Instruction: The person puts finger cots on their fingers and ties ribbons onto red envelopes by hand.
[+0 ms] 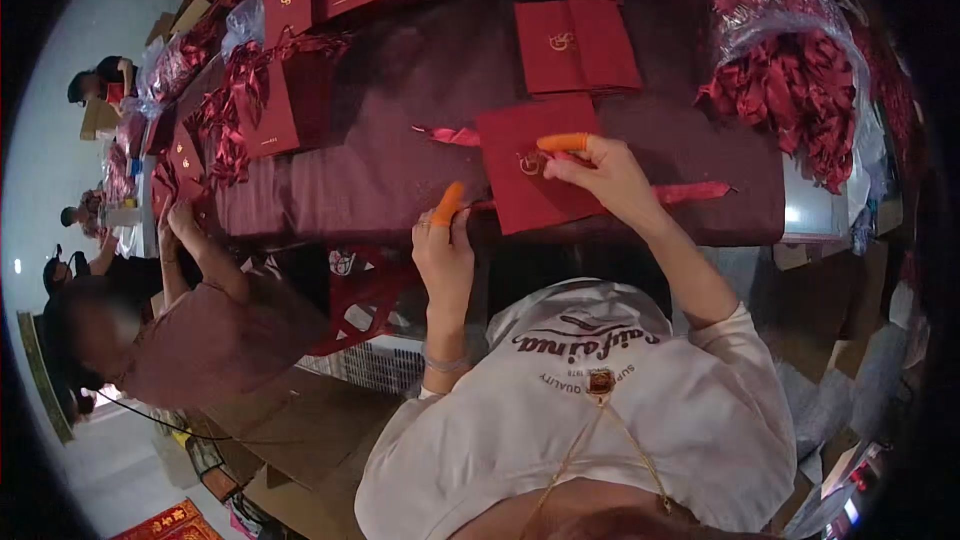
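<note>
A red paper bag [515, 205] with a gold logo lies flat and slightly turned on the cloth in front of me. Red ribbon [448, 134] sticks out past its left side, and another ribbon length [695, 191] trails to the right. My right hand [612, 185], an orange finger cot on one finger, is over the bag with thumb and finger closed beside the logo; what is between them is too small to tell. Left of the bag, my left hand [443, 245], also with an orange finger cot, pinches a thin red ribbon end near the bag's lower left edge.
A dark red cloth [400, 100] covers the table. Stacked red bags [575, 45] lie at the back, and more bags [285, 105] with ribbons stand left. Plastic-wrapped ribbon bundles [785, 80] sit right. A co-worker [215, 330] handles red items at left.
</note>
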`<state>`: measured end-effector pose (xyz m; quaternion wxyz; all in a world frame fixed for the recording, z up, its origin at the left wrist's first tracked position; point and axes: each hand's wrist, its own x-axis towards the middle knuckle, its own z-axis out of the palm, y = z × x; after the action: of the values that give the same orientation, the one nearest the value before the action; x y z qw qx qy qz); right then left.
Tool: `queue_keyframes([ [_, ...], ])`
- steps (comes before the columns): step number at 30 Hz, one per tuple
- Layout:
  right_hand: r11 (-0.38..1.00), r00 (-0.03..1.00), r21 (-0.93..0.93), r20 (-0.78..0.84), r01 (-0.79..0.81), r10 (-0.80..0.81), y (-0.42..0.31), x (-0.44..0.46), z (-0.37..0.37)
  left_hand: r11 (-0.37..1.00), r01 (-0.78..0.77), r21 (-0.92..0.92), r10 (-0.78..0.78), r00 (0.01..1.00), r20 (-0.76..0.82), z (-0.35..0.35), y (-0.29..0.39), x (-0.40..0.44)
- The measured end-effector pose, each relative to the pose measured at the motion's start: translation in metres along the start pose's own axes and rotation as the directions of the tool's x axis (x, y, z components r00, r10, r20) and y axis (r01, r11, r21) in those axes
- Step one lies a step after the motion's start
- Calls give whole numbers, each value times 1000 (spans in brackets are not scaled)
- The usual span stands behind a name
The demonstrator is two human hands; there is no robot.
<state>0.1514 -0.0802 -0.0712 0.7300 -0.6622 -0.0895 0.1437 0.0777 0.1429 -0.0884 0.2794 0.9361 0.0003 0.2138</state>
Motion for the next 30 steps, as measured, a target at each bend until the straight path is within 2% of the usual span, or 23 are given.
queue_keyframes([
  [1, 999, 996, -16, 65, -52, 52, -2, -5, 0, 991, -108, 77, 112, 993, -45, -1, -3, 1],
  [2, 989, 998, -146, 64, -4, 14, -4, -10, 4, 991, -101, 83, 106, 993, -56, -2, -1, 1],
  [4, 966, 997, -255, 45, -45, 58, 4, -17, 9, 996, 3, 92, 24, 957, -290, -3, 12, 0],
  [5, 933, 1000, -359, 2, 19, -19, 2, -19, 13, 998, 67, -20, -70, 966, -249, -7, 23, 0],
  [6, 933, 1000, -358, 7, 16, -15, -1, -20, 15, 996, 48, -76, -61, 982, -179, -8, 30, 1],
  [7, 920, 999, -390, -18, -36, 32, -6, -20, 17, 990, 33, -134, -48, 993, -109, -7, 36, 1],
  [8, 903, 996, -420, -44, -89, 78, -9, -21, 18, 954, 91, -286, -113, 992, -63, -1, 42, 1],
  [9, 904, 996, -418, -42, -91, 81, -5, -21, 18, 935, 195, -295, -190, 981, 44, 2, 50, 1],
  [11, 927, 993, -363, -37, 93, -115, 6, -19, 18, 914, 339, -225, -295, 933, 208, 0, 57, 2],
  [12, 927, 993, -364, -40, 93, -115, 7, -19, 18, 914, 337, -227, -292, 933, 209, 1, 56, 1],
  [14, 934, 981, -320, -61, 156, -184, 9, -20, 18, 956, 108, -274, -108, 994, 14, 3, 56, 0],
  [15, 934, 980, -323, -68, 154, -185, 8, -21, 19, 955, 103, -278, -103, 995, 17, 0, 58, -1],
  [17, 992, 988, -107, -135, 61, -76, 7, -24, 21, 942, 143, -303, -125, 989, 78, -14, 67, 0],
  [18, 992, 987, -110, -141, 62, -77, 6, -24, 18, 905, 205, -372, -173, 978, 119, -14, 60, -4],
  [21, 981, 994, -191, -89, 40, -57, 2, -30, 14, 918, 229, -324, -168, 964, 205, -29, 66, 0],
  [23, 966, 986, -222, -66, 135, -153, -2, -30, 18, 909, 292, -297, -223, 943, 246, -23, 58, -8],
  [26, 919, 971, -325, -1, 225, -239, 1, -31, 23, 951, 124, -285, -119, 992, 35, -10, 62, -8],
  [27, 884, 955, -376, 13, 279, -296, 1, -32, 26, 860, 278, -427, -256, 961, 110, -7, 62, -9],
  [28, 890, 961, -377, 6, 257, -275, 3, -33, 29, 726, 417, -547, -371, 907, 199, -5, 62, -8],
  [30, 873, 966, -430, -4, 231, -258, 1, -35, 34, 737, 447, -507, -380, 894, 236, -4, 57, -6],
])
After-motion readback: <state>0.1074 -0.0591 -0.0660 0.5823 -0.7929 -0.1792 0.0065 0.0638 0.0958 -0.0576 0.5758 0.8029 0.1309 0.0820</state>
